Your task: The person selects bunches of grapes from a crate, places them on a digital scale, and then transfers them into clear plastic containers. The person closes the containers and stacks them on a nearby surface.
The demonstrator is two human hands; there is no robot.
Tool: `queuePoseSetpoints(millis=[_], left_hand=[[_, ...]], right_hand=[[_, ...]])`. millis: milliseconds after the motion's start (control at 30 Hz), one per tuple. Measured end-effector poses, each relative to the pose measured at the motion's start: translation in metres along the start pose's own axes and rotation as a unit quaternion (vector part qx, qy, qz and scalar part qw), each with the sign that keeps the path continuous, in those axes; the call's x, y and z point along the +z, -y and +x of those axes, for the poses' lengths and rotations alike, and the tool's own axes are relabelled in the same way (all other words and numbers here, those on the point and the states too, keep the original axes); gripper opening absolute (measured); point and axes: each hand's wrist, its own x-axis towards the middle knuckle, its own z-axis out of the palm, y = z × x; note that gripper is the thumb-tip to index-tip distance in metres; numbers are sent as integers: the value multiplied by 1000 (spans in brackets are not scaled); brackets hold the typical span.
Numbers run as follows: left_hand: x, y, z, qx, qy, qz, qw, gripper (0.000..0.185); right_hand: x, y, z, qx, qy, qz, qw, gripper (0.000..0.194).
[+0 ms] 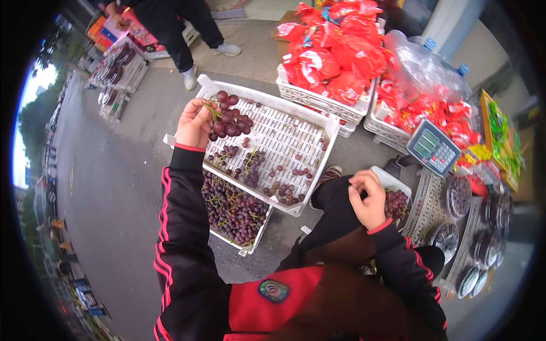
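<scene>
My left hand (197, 123) pinches the green stem of a small bunch of red grapes (231, 121), raised over the left end of a white plastic crate (273, 115). Inside that crate lie small bunches of grapes (252, 164) and scattered loose ones. A lower crate beneath its near left side is full of dark grapes (232, 213). My right hand (367, 198) is raised near my knee with its fingers curled; nothing shows in it, though the palm is partly hidden. Just to its right is a white container (405, 185) with red grapes (396, 205) in it.
Crates of red plastic bags (341, 55) stand ahead at the right, beside a digital scale (434, 147). Round packs of grapes (444, 238) sit on crates at the far right. A person in dark trousers (170, 34) stands ahead, near more stacked crates (121, 72). My knee juts beside the large crate.
</scene>
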Motion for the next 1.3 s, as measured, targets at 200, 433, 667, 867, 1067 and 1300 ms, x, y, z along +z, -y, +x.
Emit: queuePoseSetpoints(millis=[200, 433, 667, 867, 1067, 1300], left_hand=[[146, 9, 12, -49, 153, -126, 979, 14], [297, 58, -11, -165, 356, -217, 894, 19], [381, 122, -52, -263, 421, -189, 847, 26], [421, 154, -77, -225, 479, -12, 848, 21], [435, 208, -116, -149, 528, 269, 791, 14], [398, 313, -175, -263, 432, 267, 820, 14]], right_hand=[[-26, -3, -20, 191, -18, 304, 933, 23], [-74, -2, -60, 248, -7, 674, 696, 49], [-121, -12, -119, 210, -73, 783, 581, 60], [-145, -42, -159, 232, -154, 784, 555, 57], [-134, -125, -207, 274, -265, 761, 525, 47], [-122, -193, -255, 407, -337, 684, 503, 44]])
